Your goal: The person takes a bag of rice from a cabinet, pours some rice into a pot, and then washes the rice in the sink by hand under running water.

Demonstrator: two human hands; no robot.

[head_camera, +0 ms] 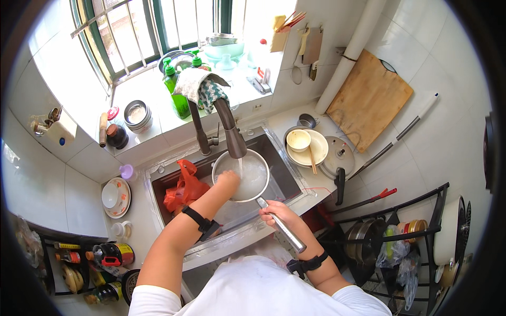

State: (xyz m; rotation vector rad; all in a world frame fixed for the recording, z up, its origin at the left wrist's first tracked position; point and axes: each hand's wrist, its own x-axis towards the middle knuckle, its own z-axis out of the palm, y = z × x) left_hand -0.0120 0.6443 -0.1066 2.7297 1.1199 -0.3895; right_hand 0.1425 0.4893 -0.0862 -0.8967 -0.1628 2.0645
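Observation:
A metal saucepan (pixel 259 179) with cloudy water in it is held over the sink (pixel 245 215). My right hand (pixel 280 213) is closed around its long steel handle (pixel 286 231). My left hand (pixel 228 183) reaches over the near left rim, and its fingers are down in the water; whether they hold anything is hidden. From the dark faucet (pixel 236 144), a stream of water runs into the pan beside my left hand. A red plastic bag (pixel 185 187) lies in the left part of the sink.
Right of the sink stand stacked bowls (pixel 318 148) with chopsticks, a pressure-cooker lid (pixel 339 156) and a leaning cutting board (pixel 369 100). Cloths (pixel 201 87) drape the faucet. Green pump bottles (pixel 176 93) stand on the sill. At left are a bowl and plate (pixel 116 197).

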